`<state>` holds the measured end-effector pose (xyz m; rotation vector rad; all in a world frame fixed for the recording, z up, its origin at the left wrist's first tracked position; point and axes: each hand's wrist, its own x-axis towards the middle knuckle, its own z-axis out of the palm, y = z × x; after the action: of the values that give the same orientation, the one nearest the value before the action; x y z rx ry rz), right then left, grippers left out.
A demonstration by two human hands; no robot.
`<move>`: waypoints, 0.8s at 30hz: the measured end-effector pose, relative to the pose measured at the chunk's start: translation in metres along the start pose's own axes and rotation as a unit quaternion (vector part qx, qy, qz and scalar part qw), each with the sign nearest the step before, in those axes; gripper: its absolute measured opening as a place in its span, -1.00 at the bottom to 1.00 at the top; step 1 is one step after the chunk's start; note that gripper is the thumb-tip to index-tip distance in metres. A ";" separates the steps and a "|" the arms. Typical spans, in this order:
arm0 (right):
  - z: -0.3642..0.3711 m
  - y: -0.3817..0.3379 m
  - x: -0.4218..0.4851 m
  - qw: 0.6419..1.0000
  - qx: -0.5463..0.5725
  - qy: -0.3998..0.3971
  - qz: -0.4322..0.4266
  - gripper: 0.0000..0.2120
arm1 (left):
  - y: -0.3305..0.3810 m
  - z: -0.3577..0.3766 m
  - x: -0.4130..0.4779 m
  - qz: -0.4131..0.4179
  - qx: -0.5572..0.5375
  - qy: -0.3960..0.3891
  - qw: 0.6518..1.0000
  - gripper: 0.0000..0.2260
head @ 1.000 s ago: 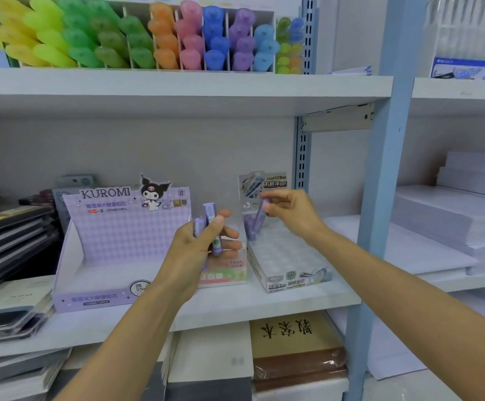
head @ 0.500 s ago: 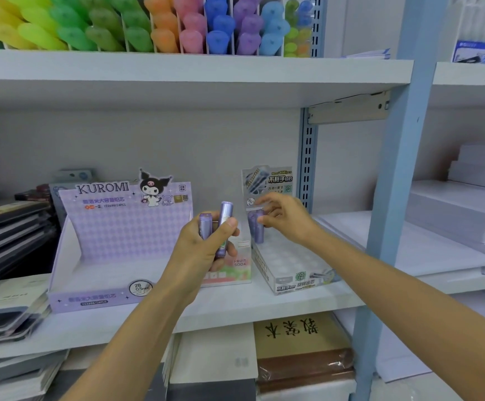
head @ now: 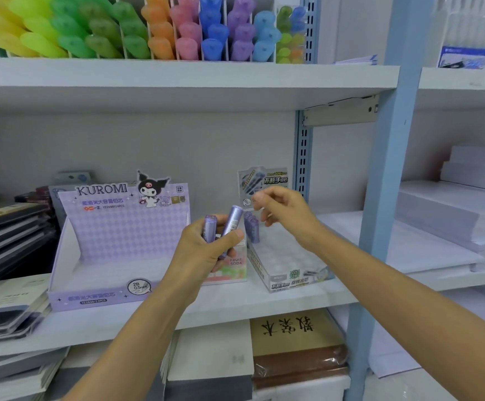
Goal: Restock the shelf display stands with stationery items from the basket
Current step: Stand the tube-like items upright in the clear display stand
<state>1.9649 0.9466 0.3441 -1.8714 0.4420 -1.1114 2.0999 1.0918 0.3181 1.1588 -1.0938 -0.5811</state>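
Observation:
My left hand (head: 206,250) grips two purple lead tubes (head: 232,221) upright in front of the middle shelf. My right hand (head: 284,211) hovers with loosely curled fingers and holds nothing, just above and right of several purple tubes (head: 252,228) standing at the back of the white display stand (head: 287,264). That stand has many vacant round slots. The purple Kuromi display box (head: 114,250) stands to the left, its tray bare. No basket is in view.
A small Fruit Soda box (head: 234,269) sits between the two stands, behind my left hand. Coloured highlighters (head: 154,30) fill the top shelf. Notebooks (head: 7,233) are stacked left, white paper reams (head: 449,221) right. A blue shelf post (head: 380,198) stands right of the stand.
My right hand has set a purple tube into the back of the white stand, let go, and lifted away. My left hand still holds its tubes.

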 end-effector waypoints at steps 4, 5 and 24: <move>0.008 -0.022 -0.013 0.992 0.050 -0.115 0.005 -0.86 | 0.003 0.008 -0.005 0.010 0.031 -0.023 0.999 -0.81; 0.009 -0.024 -0.014 0.991 0.048 -0.126 -0.008 -0.91 | 0.005 0.009 -0.007 0.011 0.034 -0.023 0.999 -0.80; 0.007 -0.024 -0.050 0.989 0.087 -0.123 -0.013 -0.92 | 0.014 0.014 -0.019 0.023 -0.093 0.037 0.995 -0.85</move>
<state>1.9405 0.9966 0.3369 -1.8335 0.1752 -0.8899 2.0774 1.1060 0.3246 0.9829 -0.9784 -0.5869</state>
